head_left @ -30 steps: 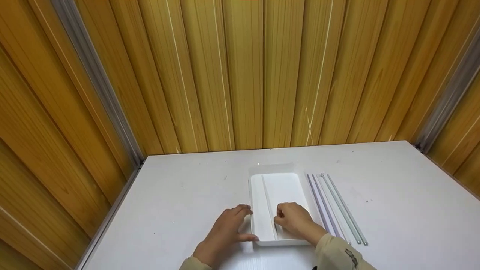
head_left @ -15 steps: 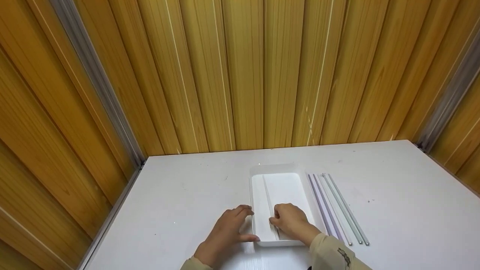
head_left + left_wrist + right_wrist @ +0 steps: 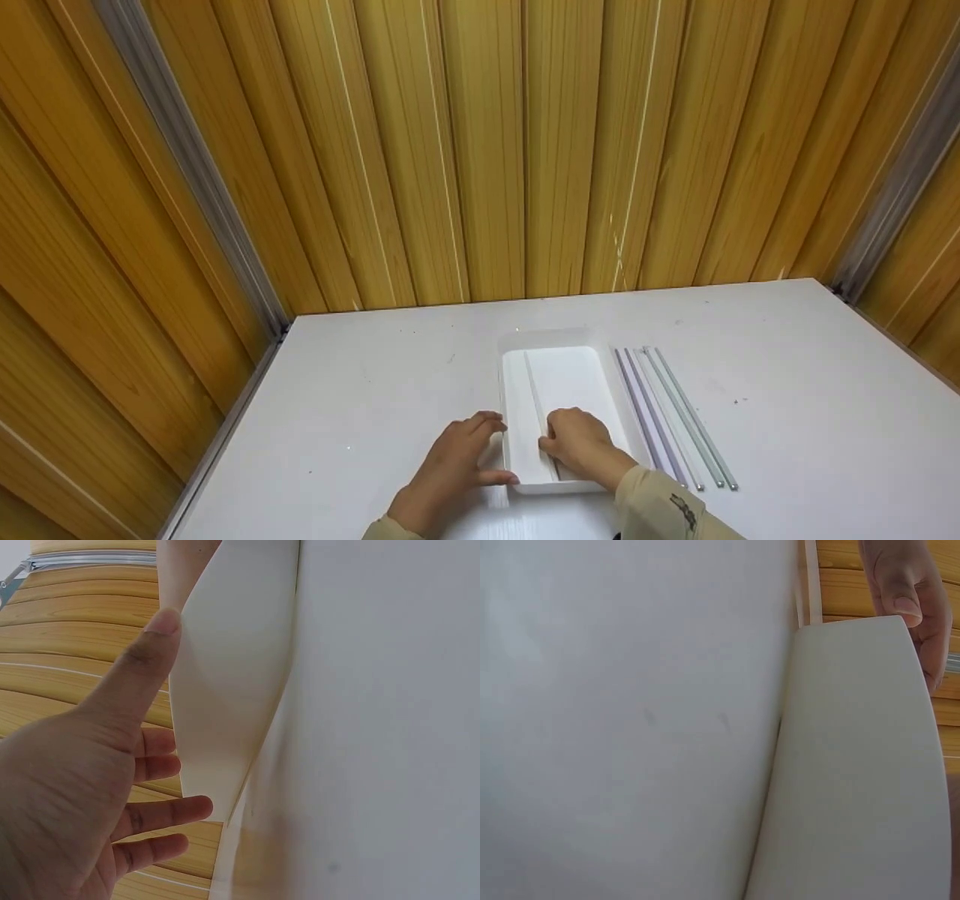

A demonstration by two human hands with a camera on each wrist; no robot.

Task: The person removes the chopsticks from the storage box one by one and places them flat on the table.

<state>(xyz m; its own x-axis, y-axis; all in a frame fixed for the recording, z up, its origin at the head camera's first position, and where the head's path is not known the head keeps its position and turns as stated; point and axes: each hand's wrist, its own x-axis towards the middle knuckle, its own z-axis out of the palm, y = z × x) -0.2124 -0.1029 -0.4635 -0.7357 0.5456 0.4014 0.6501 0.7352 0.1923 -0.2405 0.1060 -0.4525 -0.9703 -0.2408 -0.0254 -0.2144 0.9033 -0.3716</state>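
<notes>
A shallow white tray (image 3: 570,487) lies on the white table, with a thin white strip (image 3: 534,382) running lengthwise inside it. Whether this strip is a divider or a stick I cannot tell. My right hand (image 3: 581,441) reaches over the near wall and pinches the strip near its close end. My left hand (image 3: 459,454) is at the tray's near left corner, thumb by the front wall and fingers along the left side. In the left wrist view, the left hand's fingers (image 3: 161,814) are apart and fairly straight. The right wrist view does not show the right hand's grip.
Beside the tray on its right lie several long thin sticks, among them purple ones (image 3: 643,405) and green ones (image 3: 690,420), side by side with metallic near ends. Wood-patterned panels (image 3: 487,150) rise behind the table (image 3: 390,375) and at both sides.
My right hand has shifted slightly left along with the near end of the thin white strip. The left hand has stayed at the tray's corner.
</notes>
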